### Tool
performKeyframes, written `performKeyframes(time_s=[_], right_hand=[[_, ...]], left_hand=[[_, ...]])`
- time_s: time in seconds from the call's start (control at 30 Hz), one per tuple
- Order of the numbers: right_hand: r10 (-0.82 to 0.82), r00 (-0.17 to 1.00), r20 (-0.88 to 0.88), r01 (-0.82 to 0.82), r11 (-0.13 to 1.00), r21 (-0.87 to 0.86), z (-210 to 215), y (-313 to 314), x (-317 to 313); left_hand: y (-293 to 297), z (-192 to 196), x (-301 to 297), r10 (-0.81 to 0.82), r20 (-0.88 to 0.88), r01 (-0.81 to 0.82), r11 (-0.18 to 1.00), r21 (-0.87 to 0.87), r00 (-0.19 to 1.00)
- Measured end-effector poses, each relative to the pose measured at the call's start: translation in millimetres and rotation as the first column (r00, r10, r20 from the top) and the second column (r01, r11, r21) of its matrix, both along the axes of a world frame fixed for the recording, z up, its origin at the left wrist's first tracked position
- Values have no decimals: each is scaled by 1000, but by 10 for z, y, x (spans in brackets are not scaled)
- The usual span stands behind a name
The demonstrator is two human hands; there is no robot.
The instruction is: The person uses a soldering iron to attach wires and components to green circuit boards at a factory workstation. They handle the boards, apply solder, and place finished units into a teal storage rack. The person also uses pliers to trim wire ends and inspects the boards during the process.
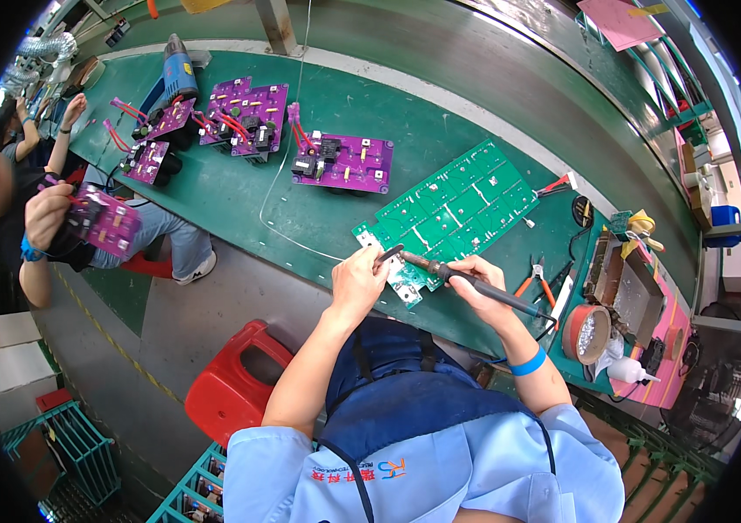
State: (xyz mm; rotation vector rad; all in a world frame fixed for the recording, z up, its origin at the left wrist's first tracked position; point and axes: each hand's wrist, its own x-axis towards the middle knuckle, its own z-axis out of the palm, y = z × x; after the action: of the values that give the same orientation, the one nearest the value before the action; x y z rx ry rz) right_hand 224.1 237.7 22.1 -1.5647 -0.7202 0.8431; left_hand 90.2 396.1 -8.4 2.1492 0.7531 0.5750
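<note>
My right hand (480, 281) grips the dark handle of a soldering iron (503, 297), its metal tip pointing left over the near edge of a green circuit board (440, 213). Close to that tip, my left hand (358, 281) is closed on a dark, pointed tool (392, 252) that looks like tweezers. A thin pale wire (301, 247), like solder, crosses the bench and reaches my left fingers. Below the tools, a smaller board section (407, 289) with white patches shows; I cannot tell whether it is joined to the large board.
Purple circuit boards (362, 163) with red leads stand to the left. A blue heat gun (179, 70) lies behind them. Pliers (537, 280), a solder reel (586, 335) and a white bottle (630, 370) are at right. A red stool (235, 383) stands below. Another person holds a purple board (107, 220).
</note>
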Motion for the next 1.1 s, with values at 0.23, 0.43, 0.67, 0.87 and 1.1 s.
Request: performKeyframes(time_s=[0.23,0.43,0.67,0.87,1.1], right_hand=[[-11,1000,-1,11,1000,-10,-27,-7,-8],[-14,999,-29,14,1000,8,-18,-1,-11],[-9,1000,-24,9,1000,-11,-22,-6,-5],[-35,997,-64,37,999,22,-40,-8,-11],[-22,998,-59,24,999,43,-44,-13,-9]], left_hand=[[23,43,-43,-28,-152,23,999,-34,988],[11,12,-3,-20,-98,16,999,-35,995],[150,239,-293,17,-39,-23,988,-155,999],[399,396,-983,290,27,-271,921,-280,957],[-95,374,-1104,-179,-152,133,953,-272,972]])
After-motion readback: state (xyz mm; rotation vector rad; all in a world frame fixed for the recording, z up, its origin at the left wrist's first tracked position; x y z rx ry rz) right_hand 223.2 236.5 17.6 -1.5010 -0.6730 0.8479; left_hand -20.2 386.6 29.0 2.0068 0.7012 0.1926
